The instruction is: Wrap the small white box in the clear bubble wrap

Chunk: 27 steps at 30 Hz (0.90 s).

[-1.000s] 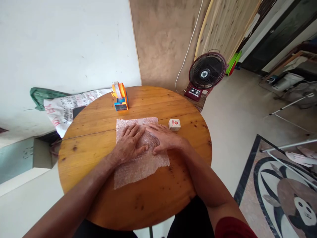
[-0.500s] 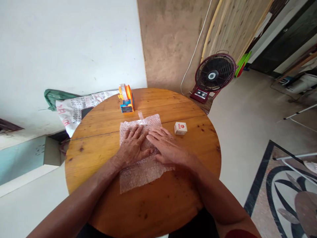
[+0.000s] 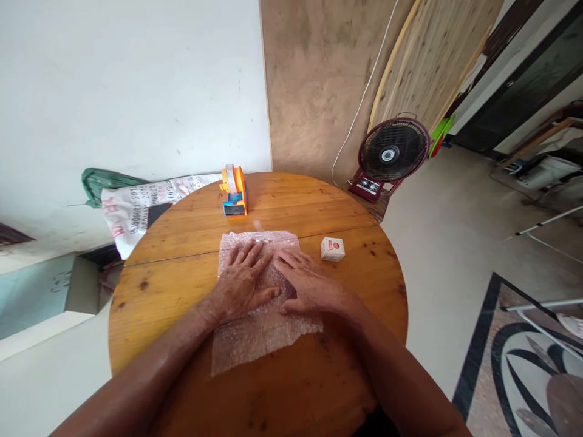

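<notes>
A sheet of clear bubble wrap (image 3: pixel 255 340) lies flat on the round wooden table (image 3: pixel 291 394). My left hand (image 3: pixel 246 276) rests palm down on its left half, fingers stretched out. On the right half lies my right hand (image 3: pixel 307 282), also flat, with its fingers extended. Both thumbs point inward, with a small gap between them. A little to the right of the wrap stands a small white box (image 3: pixel 332 249) with red print. Behind the wrap is an orange and blue tape dispenser (image 3: pixel 235 191) with a roll of tape on it.
A short strip of clear tape (image 3: pixel 257 225) lies beyond the wrap's far edge. Past the table's far right side stands a dark red fan (image 3: pixel 389 155). A printed white sack (image 3: pixel 136 209) sits against the wall at the left.
The view has tilted slightly, so the table and things on it appear lower. My hands stay flat on the bubble wrap, the right one slightly farther from the left at the fingertips.
</notes>
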Tool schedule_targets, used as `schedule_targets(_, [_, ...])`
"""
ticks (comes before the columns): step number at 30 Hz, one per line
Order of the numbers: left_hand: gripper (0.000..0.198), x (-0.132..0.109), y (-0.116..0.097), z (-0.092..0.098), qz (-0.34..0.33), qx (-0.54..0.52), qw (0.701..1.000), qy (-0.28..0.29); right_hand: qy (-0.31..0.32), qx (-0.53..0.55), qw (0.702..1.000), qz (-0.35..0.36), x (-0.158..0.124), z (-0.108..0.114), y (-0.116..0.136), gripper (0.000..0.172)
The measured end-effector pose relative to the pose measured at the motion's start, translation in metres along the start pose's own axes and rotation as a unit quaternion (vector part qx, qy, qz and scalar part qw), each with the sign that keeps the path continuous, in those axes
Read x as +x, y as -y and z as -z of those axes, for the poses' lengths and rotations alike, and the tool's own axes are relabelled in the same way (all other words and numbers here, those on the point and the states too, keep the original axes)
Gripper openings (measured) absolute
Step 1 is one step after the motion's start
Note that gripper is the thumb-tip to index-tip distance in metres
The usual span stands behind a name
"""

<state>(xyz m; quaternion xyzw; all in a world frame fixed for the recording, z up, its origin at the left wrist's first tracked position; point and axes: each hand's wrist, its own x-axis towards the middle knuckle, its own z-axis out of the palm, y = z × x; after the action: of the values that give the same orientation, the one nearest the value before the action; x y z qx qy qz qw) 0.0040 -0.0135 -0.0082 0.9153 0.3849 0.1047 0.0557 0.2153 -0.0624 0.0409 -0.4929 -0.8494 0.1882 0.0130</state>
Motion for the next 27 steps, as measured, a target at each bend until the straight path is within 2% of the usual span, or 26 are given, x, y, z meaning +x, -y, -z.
schedule_targets(3, [0.088,0.000,0.001,-0.001,0.001,-0.008,1.000,-0.002,0.017,0.008,1.000,-0.007,-0.005,0.008,-0.001,0.093])
schedule_targets(6, [0.089,0.000,0.001,-0.001,-0.002,-0.017,1.000,-0.007,0.008,0.006,1.000,-0.005,-0.005,0.009,-0.002,0.089])
schedule_targets(12, [0.094,0.000,-0.001,0.006,-0.002,-0.031,0.999,0.023,0.012,-0.012,1.000,-0.004,-0.003,0.006,-0.005,0.087])
schedule_targets(14, [0.096,0.000,-0.001,0.007,-0.006,-0.038,0.999,0.028,-0.010,-0.015,1.000,-0.005,-0.001,0.003,-0.007,0.081])
schedule_targets(17, [0.095,0.001,0.000,0.005,-0.007,-0.040,0.999,0.017,-0.082,-0.004,0.997,-0.012,0.005,-0.005,-0.010,0.067])
schedule_targets(20, [0.098,0.001,0.000,0.003,-0.012,-0.042,0.999,0.011,-0.138,0.003,0.990,-0.003,0.015,-0.017,-0.010,0.068])
schedule_targets(23, [0.101,0.000,-0.002,0.003,-0.028,-0.053,0.998,0.022,-0.157,-0.010,0.988,-0.003,0.026,-0.027,-0.012,0.068])
schedule_targets(27, [0.102,-0.002,-0.004,0.007,-0.028,-0.060,0.997,0.033,-0.166,-0.048,0.984,-0.050,0.034,-0.036,-0.022,0.061])
